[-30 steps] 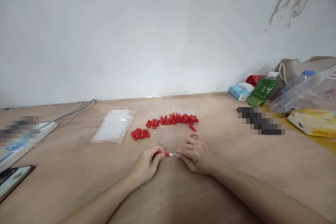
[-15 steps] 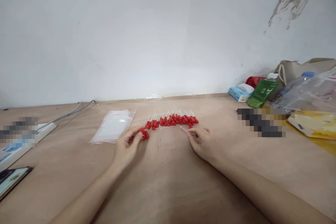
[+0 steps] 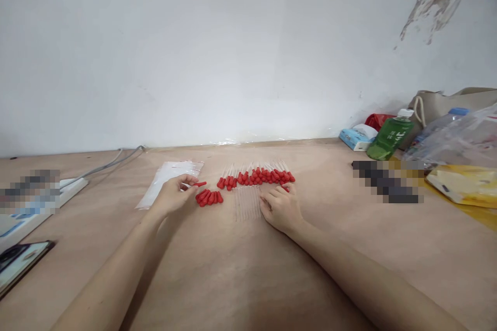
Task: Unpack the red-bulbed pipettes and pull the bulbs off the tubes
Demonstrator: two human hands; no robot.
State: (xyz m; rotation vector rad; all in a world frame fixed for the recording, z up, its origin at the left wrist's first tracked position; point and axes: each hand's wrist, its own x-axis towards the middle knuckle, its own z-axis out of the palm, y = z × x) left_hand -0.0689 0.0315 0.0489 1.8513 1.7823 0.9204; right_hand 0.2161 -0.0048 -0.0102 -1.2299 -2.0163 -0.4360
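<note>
- The left hand [image 3: 174,195] is pinched on one red bulb [image 3: 200,184], a slim, matte, rubbery-looking piece whose narrow end juts out from the fingertips toward the middle of the desk [image 3: 217,269].
- The right hand [image 3: 283,208] lies palm down, fingers bent, at the right end of the clear tubes [image 3: 246,204]; whether it grips one cannot be told. A bit of red shows at its knuckles, partly covered by the fingers.
- The two hands are well apart, with the clear tubes and the loose red bulbs [image 3: 209,197] between them.
- Those clear tubes are thin, straight and glassy, laid side by side like a see-through comb.
- The loose bulbs, rounded at one end and tapering to a neck, sit in a small huddle just beside the left hand.
- Beyond the tubes runs a row of droppers [image 3: 264,176]: swollen red heads crowded together, pale slender stems fanning toward the wall [image 3: 194,62].
- Flat, glossy plastic bags [image 3: 163,176] with thin red lines along the top lie partly behind the left hand.
- The desk surface is smooth, tan and faintly mottled; the wall is chalky white, scuffed and peeling at upper right.
- A translucent green bottle [image 3: 390,138] leans beside a boxy blue tissue pack [image 3: 355,139].
</note>
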